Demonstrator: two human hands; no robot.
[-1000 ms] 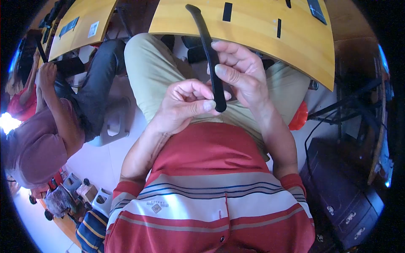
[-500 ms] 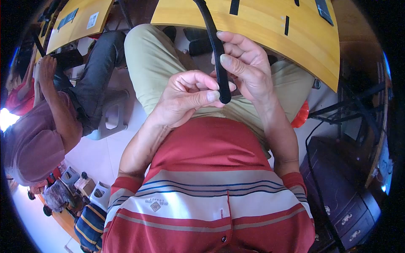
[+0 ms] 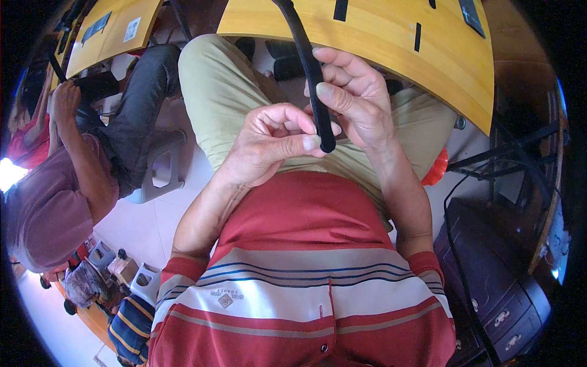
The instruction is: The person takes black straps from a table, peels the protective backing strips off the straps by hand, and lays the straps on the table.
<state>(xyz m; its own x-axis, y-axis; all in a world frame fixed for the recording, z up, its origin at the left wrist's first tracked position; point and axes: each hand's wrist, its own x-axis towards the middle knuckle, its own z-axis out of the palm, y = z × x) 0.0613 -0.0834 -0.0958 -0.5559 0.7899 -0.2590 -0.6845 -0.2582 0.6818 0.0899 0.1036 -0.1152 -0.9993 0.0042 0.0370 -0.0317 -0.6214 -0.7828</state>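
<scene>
A long, narrow black fabric strap (image 3: 304, 54) with a rounded lower end stands nearly upright over my lap, bending left toward its top, which leaves the frame. My left hand (image 3: 266, 144) pinches it close to the rounded end, thumb in front and index finger behind. Higher up, my right hand (image 3: 358, 101) grips its right edge between thumb and fingers. The strap covers some of the fingertips.
Beyond my knees is a yellow wooden table (image 3: 391, 37) with black strips (image 3: 417, 37) and a dark flat packet (image 3: 470, 17) on it. A seated person (image 3: 67, 189) is at the left. A dark drawer cabinet (image 3: 483, 269) stands at the right.
The strap's upper part has tipped slightly to the left. Both hands keep their hold, with only small finger shifts.
</scene>
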